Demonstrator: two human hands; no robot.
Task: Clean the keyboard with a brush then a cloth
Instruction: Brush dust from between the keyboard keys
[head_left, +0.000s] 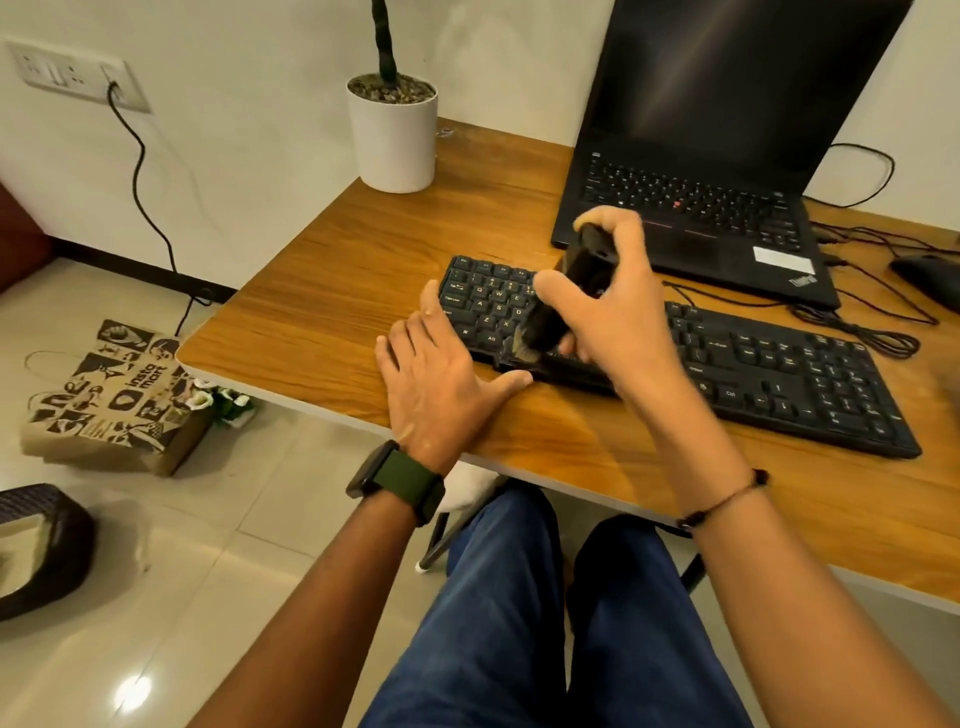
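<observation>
A black keyboard (779, 374) lies slantwise on the wooden desk (337, 291). My right hand (618, 306) grips a black brush (561, 306) by its handle, bristles down on the keys near the keyboard's left front. My left hand (441, 384) lies flat on the desk, fingers straight, touching the keyboard's left end. No cloth is in view.
An open black laptop (701, 208) stands behind the keyboard. A white plant pot (392, 135) sits at the desk's far left corner. A mouse (930, 275) and cables (857, 322) lie at the right. On the floor left are a paper bag (114, 400) and a dark basket (41, 545).
</observation>
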